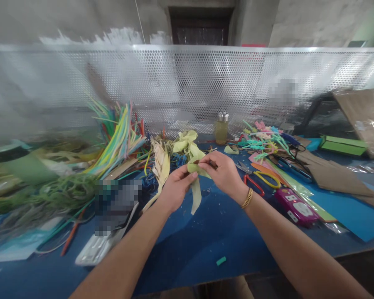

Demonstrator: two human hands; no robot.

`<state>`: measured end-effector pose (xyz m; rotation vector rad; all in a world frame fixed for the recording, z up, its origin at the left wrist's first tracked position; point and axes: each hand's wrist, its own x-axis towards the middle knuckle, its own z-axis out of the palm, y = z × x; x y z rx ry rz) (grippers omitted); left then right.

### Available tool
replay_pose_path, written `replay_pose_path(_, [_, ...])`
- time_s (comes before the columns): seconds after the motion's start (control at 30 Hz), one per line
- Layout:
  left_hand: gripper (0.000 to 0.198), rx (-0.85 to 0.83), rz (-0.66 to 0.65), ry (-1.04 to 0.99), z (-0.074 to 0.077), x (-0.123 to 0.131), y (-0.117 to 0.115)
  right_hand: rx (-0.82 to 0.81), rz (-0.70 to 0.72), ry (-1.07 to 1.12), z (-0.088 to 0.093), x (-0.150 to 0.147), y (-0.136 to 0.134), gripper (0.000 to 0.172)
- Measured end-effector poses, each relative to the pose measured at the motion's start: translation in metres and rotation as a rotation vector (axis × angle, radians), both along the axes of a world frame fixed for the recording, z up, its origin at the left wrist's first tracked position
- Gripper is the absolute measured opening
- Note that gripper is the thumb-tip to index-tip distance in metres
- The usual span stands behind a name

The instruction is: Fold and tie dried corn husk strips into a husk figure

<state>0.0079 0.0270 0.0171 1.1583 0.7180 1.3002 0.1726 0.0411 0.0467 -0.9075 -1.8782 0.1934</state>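
Note:
My left hand [178, 187] and my right hand [222, 170] meet over the middle of the table, both pinching a pale green leaf-like strip [196, 195]. One end of the strip hangs below the fingers, and its upper part is bent between the thumbs. Whether it is husk, leaf or paper I cannot tell. Just behind the hands stands a bunch of similar pale green pieces [187, 143]. A dry, cream-coloured husk-like bundle [160, 164] lies left of my left hand. A gold bracelet [247, 198] circles my right wrist.
Scissors with red and yellow handles [266, 179] lie right of my hands, near a purple device [296, 207]. A glass jar [221, 128] stands behind. Coloured strips [118, 137] and green cords [65, 189] crowd the left. Cardboard [333, 172] lies on the right. A perforated metal panel [199, 79] borders the back.

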Motion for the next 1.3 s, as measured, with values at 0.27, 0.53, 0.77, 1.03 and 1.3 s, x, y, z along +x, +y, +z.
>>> replay_pose_path(0.27, [0.03,-0.028,0.044,0.001,-0.002,0.0,0.005,-0.126,0.066,-0.113,0.003,0.006,0.002,0.017])
replay_pose_path(0.53, [0.025,0.033,0.192,0.12,-0.009,0.001,0.005,-0.277,0.17,0.078,-0.005,-0.005,0.0,0.017])
replay_pose_path(0.77, [0.011,0.144,0.268,0.317,-0.009,-0.003,0.007,-0.298,0.099,0.124,-0.006,-0.01,-0.002,0.022])
replay_pose_path(1.03, [0.015,0.192,0.141,0.28,-0.004,-0.002,0.001,-0.406,0.136,0.168,-0.005,0.0,0.007,0.027])
replay_pose_path(1.3, [0.028,-0.058,0.152,0.049,0.0,0.005,-0.001,-0.355,0.189,0.116,-0.005,0.002,0.006,0.022])
